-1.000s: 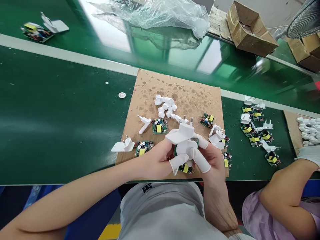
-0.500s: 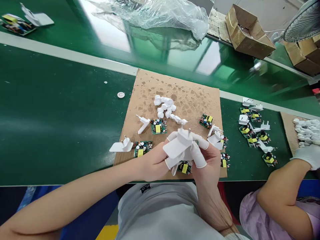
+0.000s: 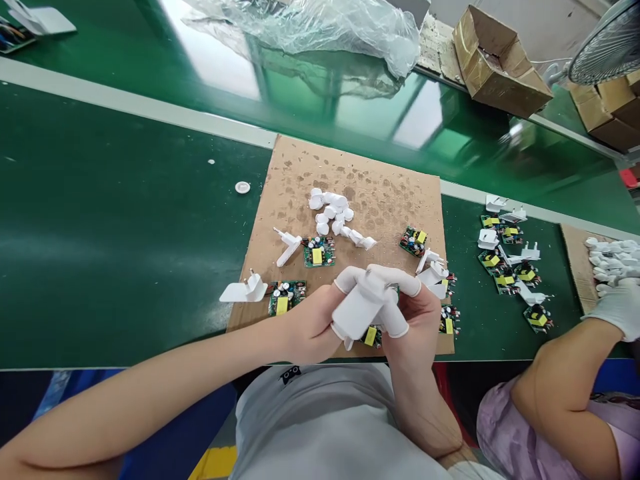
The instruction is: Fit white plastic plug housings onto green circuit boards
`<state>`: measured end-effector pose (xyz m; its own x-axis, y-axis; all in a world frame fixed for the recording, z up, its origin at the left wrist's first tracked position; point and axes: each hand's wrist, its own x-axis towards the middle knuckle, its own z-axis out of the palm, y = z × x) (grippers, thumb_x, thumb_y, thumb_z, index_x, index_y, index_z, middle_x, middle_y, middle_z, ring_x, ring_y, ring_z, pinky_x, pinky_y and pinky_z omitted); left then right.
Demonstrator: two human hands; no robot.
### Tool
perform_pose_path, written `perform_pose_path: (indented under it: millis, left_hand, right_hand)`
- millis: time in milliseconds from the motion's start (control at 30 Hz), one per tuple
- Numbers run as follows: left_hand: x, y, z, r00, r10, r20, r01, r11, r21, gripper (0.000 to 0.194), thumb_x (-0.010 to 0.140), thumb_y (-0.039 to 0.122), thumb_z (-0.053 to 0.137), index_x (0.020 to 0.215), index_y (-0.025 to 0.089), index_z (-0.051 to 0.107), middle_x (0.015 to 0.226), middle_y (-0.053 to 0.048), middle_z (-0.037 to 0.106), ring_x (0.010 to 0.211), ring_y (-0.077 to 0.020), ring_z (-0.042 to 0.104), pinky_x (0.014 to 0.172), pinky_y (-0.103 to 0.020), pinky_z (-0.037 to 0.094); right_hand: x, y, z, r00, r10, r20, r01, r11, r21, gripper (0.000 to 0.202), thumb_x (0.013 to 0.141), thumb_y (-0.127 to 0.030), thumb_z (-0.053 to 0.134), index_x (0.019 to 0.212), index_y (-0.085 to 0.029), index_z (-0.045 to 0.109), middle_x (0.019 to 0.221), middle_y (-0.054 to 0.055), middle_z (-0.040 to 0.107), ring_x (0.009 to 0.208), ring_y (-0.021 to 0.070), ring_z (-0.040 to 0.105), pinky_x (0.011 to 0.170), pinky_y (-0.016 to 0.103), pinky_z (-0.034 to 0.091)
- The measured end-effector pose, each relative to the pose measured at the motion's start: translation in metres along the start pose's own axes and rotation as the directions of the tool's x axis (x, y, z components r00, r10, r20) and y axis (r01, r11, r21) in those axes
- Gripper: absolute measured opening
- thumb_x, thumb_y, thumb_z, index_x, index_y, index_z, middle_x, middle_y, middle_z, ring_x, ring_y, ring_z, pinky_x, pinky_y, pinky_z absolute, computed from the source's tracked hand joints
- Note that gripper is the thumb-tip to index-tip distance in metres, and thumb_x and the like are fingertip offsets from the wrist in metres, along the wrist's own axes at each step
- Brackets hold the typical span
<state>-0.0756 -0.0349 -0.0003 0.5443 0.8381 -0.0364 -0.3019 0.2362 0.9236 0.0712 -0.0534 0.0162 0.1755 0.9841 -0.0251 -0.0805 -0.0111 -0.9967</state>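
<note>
Both my hands, with white finger covers, meet over the front of a cardboard sheet (image 3: 360, 160). My left hand (image 3: 315, 320) grips a white plug housing (image 3: 357, 310) from the left. The fingers of my right hand (image 3: 413, 307) close on the same piece from the right. Its pins are hidden. A circuit board (image 3: 371, 335) with a yellow part shows just beneath my hands. Left of them are a board (image 3: 287, 298) with a white plug piece (image 3: 245, 289) and another board (image 3: 319, 252). Small white pieces (image 3: 335, 212) lie clustered beyond my hands.
More boards (image 3: 413, 241) lie to the right, several on the green table (image 3: 125, 220). At far right, a co-worker's gloved hand (image 3: 617, 310) touches a white pile (image 3: 615, 260). Behind are clear plastic (image 3: 350, 33), a cardboard box (image 3: 500, 63) and a fan (image 3: 607, 50).
The plug housing has turned in my hands, so its pins no longer show. My right hand's upper fingers have moved across its top. At upper left, the board and plug have shifted left in view.
</note>
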Motion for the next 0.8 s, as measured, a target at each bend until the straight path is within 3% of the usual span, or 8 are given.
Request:
perform_pose_path:
  millis: [100,167,300,500,633,800]
  left_hand:
    - [0.001,0.003,0.001,0.997,0.019,0.076,-0.023,0.998,0.061,0.039,0.09,0.056,0.055,0.105,0.021,0.062,0.083,-0.005,0.058,0.069,-0.0162,0.054,0.062,-0.029,0.05]
    - [0.001,0.003,0.002,0.997,-0.018,0.071,0.017,1.0,0.007,0.042,0.092,0.058,0.052,0.11,0.021,0.058,0.079,-0.002,0.056,0.061,-0.0128,0.05,0.056,-0.027,0.047]
    - [-0.001,-0.002,0.004,0.994,-0.103,-0.025,0.1,0.99,-0.104,0.047,0.09,0.061,0.055,0.111,0.019,0.056,0.067,0.002,0.052,0.052,-0.0102,0.048,0.049,-0.024,0.044]
    - [0.005,0.002,0.015,0.979,-0.086,-0.183,0.086,0.996,-0.011,0.044,0.082,0.052,0.072,0.106,0.017,0.059,0.06,0.006,0.054,0.041,-0.0068,0.046,0.038,-0.02,0.037]
    - [0.006,0.006,0.029,0.97,-0.094,-0.223,0.096,0.995,0.0,0.046,0.074,0.044,0.081,0.105,0.018,0.059,0.056,0.008,0.053,0.036,-0.0038,0.04,0.034,-0.016,0.032]
    - [0.0,0.012,0.051,0.944,-0.177,-0.28,0.169,0.984,-0.053,0.059,0.076,0.055,0.075,0.118,0.017,0.058,0.056,0.006,0.056,0.037,-0.0072,0.046,0.032,-0.017,0.033]
  right_hand:
    - [-0.001,-0.004,-0.002,1.0,0.021,0.015,-0.021,0.999,-0.027,0.024,0.079,-0.043,0.08,0.095,-0.025,0.079,0.091,0.005,0.079,0.08,0.0218,0.073,0.072,0.035,0.062]
    - [-0.001,-0.005,-0.004,0.995,0.073,0.06,-0.073,0.997,-0.011,0.032,0.081,-0.05,0.076,0.1,-0.025,0.079,0.093,0.006,0.079,0.082,0.0239,0.073,0.071,0.036,0.062]
    - [-0.001,-0.004,-0.008,0.987,0.103,0.125,-0.104,0.995,0.006,0.034,0.085,-0.052,0.07,0.102,-0.025,0.08,0.099,0.007,0.078,0.085,0.0244,0.073,0.067,0.034,0.061]
    - [-0.004,0.006,-0.012,0.975,0.073,0.209,-0.092,0.992,0.081,0.041,0.086,-0.054,0.069,0.113,-0.024,0.077,0.104,0.008,0.077,0.087,0.0237,0.072,0.068,0.033,0.061]
    - [-0.007,0.008,-0.018,0.968,0.098,0.233,-0.14,0.975,0.17,0.036,0.083,-0.047,0.075,0.11,-0.024,0.078,0.092,0.006,0.077,0.072,0.0184,0.07,0.06,0.028,0.058]
    - [-0.017,-0.004,-0.026,0.971,0.083,0.224,-0.141,0.956,0.258,0.044,0.078,-0.055,0.077,0.107,-0.022,0.079,0.073,0.004,0.073,0.055,0.0132,0.059,0.047,0.024,0.049]
